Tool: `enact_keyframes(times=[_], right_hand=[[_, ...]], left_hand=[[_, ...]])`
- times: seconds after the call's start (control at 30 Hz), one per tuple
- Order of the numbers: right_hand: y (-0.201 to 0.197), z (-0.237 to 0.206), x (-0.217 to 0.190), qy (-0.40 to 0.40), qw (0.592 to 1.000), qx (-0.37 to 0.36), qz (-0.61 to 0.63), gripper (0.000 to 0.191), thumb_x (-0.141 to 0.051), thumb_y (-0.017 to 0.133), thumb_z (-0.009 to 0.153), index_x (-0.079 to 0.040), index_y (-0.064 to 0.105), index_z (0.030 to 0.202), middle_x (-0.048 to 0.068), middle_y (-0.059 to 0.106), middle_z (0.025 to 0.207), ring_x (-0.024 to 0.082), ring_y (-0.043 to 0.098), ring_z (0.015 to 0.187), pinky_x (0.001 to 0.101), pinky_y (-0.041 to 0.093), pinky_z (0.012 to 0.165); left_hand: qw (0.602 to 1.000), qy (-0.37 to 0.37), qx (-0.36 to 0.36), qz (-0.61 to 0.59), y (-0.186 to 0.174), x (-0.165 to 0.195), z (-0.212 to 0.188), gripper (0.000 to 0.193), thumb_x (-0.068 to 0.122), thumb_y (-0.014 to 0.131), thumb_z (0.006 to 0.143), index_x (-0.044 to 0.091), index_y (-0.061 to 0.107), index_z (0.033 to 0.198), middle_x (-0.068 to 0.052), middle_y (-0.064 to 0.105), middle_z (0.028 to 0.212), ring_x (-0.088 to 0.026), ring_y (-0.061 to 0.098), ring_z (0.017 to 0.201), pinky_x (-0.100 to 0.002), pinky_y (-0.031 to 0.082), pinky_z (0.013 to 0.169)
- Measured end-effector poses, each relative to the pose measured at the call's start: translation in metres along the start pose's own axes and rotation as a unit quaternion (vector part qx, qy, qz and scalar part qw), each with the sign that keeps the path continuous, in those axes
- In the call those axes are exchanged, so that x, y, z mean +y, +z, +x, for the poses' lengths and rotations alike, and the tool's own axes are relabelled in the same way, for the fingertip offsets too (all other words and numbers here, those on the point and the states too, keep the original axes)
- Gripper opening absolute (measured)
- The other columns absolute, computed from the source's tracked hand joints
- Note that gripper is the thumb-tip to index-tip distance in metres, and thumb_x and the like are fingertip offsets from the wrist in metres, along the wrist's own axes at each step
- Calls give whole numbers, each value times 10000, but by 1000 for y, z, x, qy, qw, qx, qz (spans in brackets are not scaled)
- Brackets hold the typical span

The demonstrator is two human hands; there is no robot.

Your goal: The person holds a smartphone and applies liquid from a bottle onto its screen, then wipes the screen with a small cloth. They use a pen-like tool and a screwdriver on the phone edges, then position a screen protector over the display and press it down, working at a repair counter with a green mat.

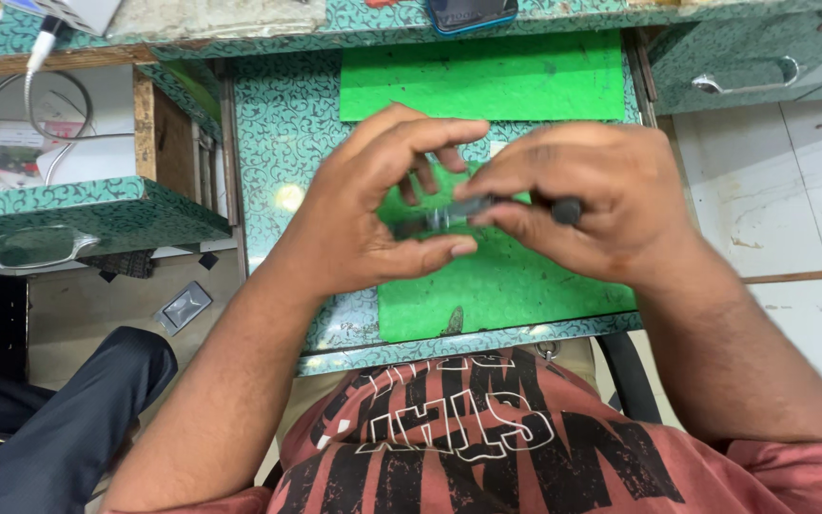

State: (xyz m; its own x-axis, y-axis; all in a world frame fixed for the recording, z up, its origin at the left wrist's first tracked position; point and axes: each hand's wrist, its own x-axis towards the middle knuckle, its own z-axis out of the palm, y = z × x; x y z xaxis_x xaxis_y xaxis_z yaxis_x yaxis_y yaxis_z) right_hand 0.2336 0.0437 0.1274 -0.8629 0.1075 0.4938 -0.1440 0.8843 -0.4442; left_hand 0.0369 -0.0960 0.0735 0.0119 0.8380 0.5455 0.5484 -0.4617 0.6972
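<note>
Both my hands meet over a pulled-out drawer shelf [283, 124] with a teal patterned surface. My right hand [592, 195] grips a slim dark grey tool [473, 207] like a small screwdriver; its black handle end [568, 210] pokes out between my fingers. My left hand [373, 205] curls around the tool's tip, thumb and forefinger pinching near it. What sits at the tip is hidden by my fingers. A green mat [497, 290] lies under the hands.
A second green mat [487, 76] lies further back on the shelf. A phone [473, 13] rests on the desk edge above. A drawer with a metal handle [744, 76] is at the right, an open shelf with a cable [35, 114] at the left.
</note>
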Motion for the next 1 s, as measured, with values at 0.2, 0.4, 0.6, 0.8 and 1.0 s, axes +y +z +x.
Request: enact_keyframes(times=[0.2, 0.4, 0.6, 0.8, 1.0], right_hand=[[-10, 23, -1, -96, 993, -65, 11, 190, -158, 815, 868, -89, 748, 1032, 77, 760, 960, 224, 748, 807, 329, 565, 660], [-19, 18, 50, -69, 939, 125, 314, 411, -439, 515, 1151, -59, 577, 1008, 219, 723, 1075, 253, 721, 748, 293, 587, 624], [-9, 13, 98, -21, 820, 201, 536, 582, -501, 488, 1240, 4, 548, 957, 195, 638, 721, 294, 646, 647, 407, 559, 660], [32, 6, 80, -16, 891, 191, 412, 396, -371, 659, 1103, 4, 533, 1081, 171, 638, 874, 240, 676, 775, 410, 633, 767], [41, 7, 47, -27, 869, 196, 454, 351, -364, 700, 1029, -35, 581, 1054, 120, 695, 833, 189, 727, 699, 322, 613, 651]], left_hand=[[993, 24, -58, -98, 15, -8, -15, 698, 320, 700, 1095, 122, 285, 1620, -157, 541, 1505, -303, 578, 1401, -412, 463, 1229], [998, -41, 34, -19, 17, -8, -8, 798, 432, 755, 966, 104, 379, 1589, -114, 577, 1178, -263, 574, 1062, -382, 501, 1028], [993, 58, 102, 30, 9, -9, 0, 652, 456, 818, 946, 115, 489, 1395, -68, 599, 1265, -231, 559, 1088, -360, 480, 1024], [994, 31, 97, 50, 7, -14, -2, 444, 160, 789, 840, 116, 533, 1200, -45, 595, 1093, -249, 583, 1020, -375, 485, 959], [996, 52, 65, 42, 5, -16, -2, 568, 88, 766, 727, 119, 529, 1241, -37, 644, 1165, -275, 649, 1028, -380, 534, 913]])
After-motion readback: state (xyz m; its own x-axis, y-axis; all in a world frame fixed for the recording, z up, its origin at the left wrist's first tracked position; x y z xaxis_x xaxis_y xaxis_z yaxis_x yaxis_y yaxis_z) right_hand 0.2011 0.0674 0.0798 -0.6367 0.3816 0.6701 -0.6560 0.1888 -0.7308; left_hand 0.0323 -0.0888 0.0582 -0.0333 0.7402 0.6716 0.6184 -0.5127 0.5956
